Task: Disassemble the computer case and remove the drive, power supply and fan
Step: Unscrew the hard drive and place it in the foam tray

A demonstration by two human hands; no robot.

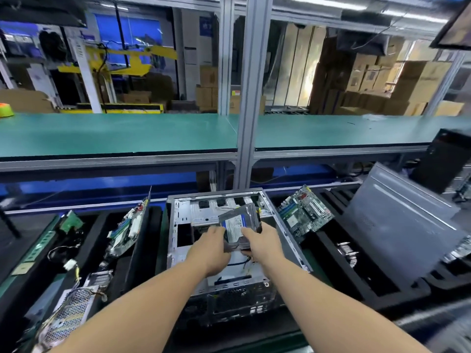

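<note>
Above the open computer case (229, 250) mid-bench, both hands, left hand (212, 247) and right hand (260, 244), grip the tilted drive (238, 226), whose seemingly still-attached cable could snag and jerk it loose.

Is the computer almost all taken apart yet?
About halfway, it seems. Done: the case lies open and a silver mesh power supply already sits in the left tray. In hand: the left hand and right hand both grip the drive, tilted up above the case. Left: setting the drive down and taking out the fan, which I cannot spot here.
</note>
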